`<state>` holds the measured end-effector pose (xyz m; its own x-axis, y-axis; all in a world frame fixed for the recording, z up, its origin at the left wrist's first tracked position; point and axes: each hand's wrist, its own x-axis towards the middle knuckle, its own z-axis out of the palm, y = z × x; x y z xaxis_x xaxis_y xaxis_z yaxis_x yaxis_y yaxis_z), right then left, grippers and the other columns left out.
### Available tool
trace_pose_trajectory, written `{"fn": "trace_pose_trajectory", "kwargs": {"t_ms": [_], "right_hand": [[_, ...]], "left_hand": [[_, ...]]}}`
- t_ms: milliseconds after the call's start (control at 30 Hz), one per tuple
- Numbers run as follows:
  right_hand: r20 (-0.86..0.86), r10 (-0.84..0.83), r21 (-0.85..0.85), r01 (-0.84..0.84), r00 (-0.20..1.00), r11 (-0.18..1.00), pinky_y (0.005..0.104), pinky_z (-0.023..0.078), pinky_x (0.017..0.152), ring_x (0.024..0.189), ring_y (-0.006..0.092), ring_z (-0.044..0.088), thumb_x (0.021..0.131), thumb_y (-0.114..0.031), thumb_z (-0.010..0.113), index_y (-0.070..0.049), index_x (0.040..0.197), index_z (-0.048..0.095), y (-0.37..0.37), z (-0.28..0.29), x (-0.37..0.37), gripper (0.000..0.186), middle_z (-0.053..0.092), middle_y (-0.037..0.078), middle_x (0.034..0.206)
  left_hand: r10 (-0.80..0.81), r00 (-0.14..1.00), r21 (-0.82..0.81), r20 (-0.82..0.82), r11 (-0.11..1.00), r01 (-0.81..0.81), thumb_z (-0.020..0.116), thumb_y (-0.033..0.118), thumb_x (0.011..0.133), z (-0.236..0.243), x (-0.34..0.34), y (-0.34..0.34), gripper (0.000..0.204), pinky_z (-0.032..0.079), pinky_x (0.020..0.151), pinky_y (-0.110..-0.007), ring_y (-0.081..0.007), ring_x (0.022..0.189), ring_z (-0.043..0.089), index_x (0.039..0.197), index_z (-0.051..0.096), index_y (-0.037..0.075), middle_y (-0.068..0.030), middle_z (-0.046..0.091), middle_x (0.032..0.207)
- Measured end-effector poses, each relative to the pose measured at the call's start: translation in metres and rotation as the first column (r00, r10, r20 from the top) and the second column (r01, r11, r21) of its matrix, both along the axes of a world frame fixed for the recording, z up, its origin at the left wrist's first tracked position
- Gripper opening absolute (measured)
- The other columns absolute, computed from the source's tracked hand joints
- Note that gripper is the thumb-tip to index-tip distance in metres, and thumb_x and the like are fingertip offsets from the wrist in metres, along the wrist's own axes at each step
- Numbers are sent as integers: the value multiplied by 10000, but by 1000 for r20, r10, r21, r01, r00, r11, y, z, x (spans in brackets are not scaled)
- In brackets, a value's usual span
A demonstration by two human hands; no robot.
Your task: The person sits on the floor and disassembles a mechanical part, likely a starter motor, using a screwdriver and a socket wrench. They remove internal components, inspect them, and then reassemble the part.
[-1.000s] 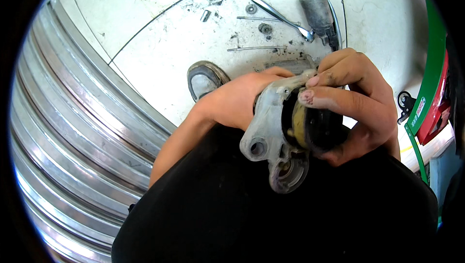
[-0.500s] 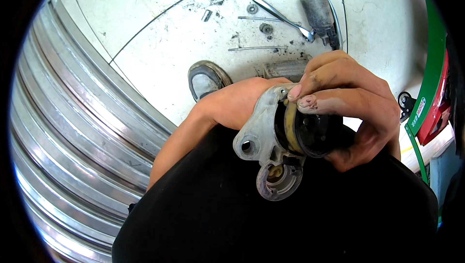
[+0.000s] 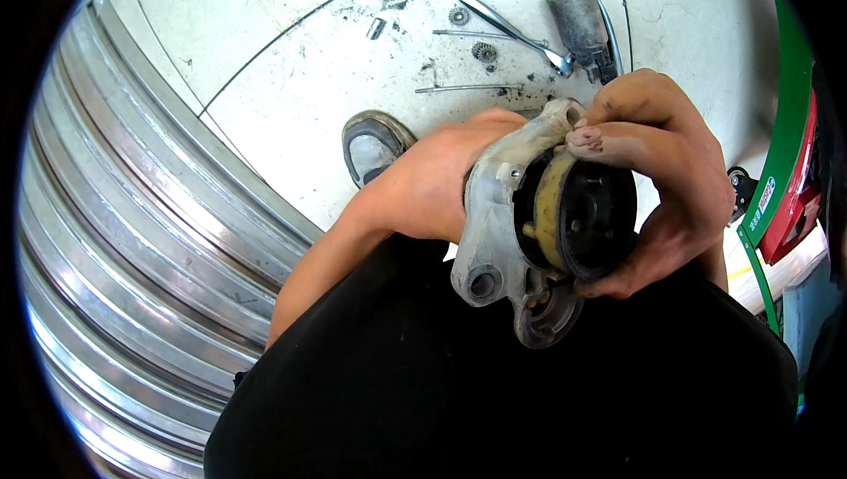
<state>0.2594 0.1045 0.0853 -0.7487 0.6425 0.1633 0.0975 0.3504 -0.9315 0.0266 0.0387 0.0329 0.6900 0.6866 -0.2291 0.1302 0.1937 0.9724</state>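
Observation:
A grey cast metal housing (image 3: 485, 223) is held above my dark-clothed lap, its lugs with round holes toward the bottom. Set into its right side is a black round part (image 3: 600, 223) with a yellowish band (image 3: 549, 214) behind its rim. My left hand (image 3: 441, 166) grips the housing from behind, its fingers mostly hidden. My right hand (image 3: 670, 153) curls around the black part, with fingertips on the upper rim and housing edge and more fingers at the lower edge.
On the white floor lie a ratchet (image 3: 503, 25), a grey cylindrical part (image 3: 578, 25), several small gears (image 3: 483, 52) and thin rods (image 3: 468, 88). My shoe (image 3: 375, 151) is below. Ribbed metal (image 3: 123, 214) fills the left; green (image 3: 768, 197) and red (image 3: 790, 232) items stand right.
The housing dipped down and left, then rose and shifted right with both hands. My right fingers now sit higher, showing more of the black part's face.

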Motion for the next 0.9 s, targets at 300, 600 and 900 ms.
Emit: {"fn": "trace_pose_trajectory", "kwargs": {"t_ms": [300,600,900], "right_hand": [[61,76,-33,-74,995,997,431,467,900,1109,354,552,506,-651,831,37,1258,536,11,-11,8,1061,522,235,1190],[221,80,-92,-61,972,994,324,438,747,890,242,555,568,-469,822,18,1191,613,13,1,3,817,573,138,1018],[79,35,-126,-25,996,992,287,417,692,823,195,529,490,-555,872,50,1117,627,15,-5,0,905,552,100,922]], "left_hand": [[140,984,-31,-112,989,-144,829,205,669,4,3,-2,561,521,821,-323,-201,922,667,1160,620,32,-100,685,1045],[138,986,-191,-89,970,-153,798,197,639,4,3,-1,543,509,839,-369,-302,957,634,1109,622,-9,-167,652,1050],[217,973,-324,76,928,-182,810,200,672,0,5,-9,526,513,834,-360,-271,940,643,1118,618,2,-148,648,1059]]}}
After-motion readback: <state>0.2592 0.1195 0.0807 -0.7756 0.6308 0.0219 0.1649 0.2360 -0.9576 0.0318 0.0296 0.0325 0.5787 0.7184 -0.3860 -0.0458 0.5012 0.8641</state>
